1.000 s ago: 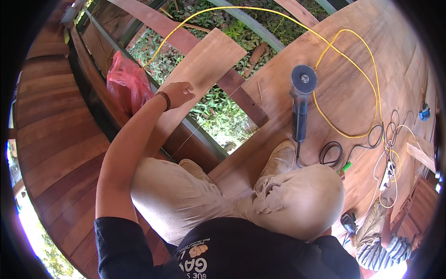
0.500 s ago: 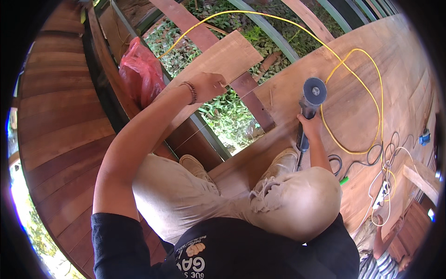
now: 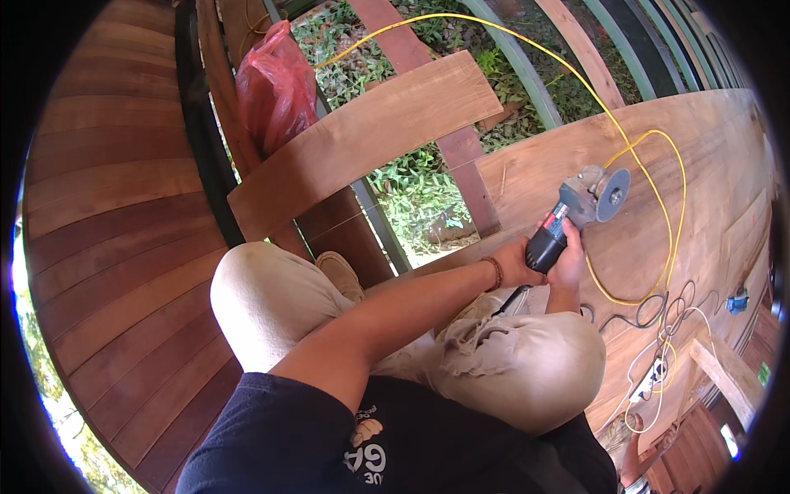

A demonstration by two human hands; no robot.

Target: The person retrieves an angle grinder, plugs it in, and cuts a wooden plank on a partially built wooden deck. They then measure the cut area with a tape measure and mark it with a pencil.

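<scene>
An angle grinder with a dark body and a round disc is held above my knee, its head pointing up and to the right. My right hand is wrapped round its body. Closed against the rear end of the same tool is my left hand, its fingers partly hidden behind the casing. To the left, a loose wooden board lies across the gap in the floor, with no hand on it.
Green beams cross the gap over plants. A red plastic bag sits beyond the board's left part. The yellow cable loops over the plywood at right. Tangled cords and a power strip lie near another person's arm.
My left hand has left the board and come right onto the grinder. The grinder has turned, so its disc now faces right. The view has shifted.
</scene>
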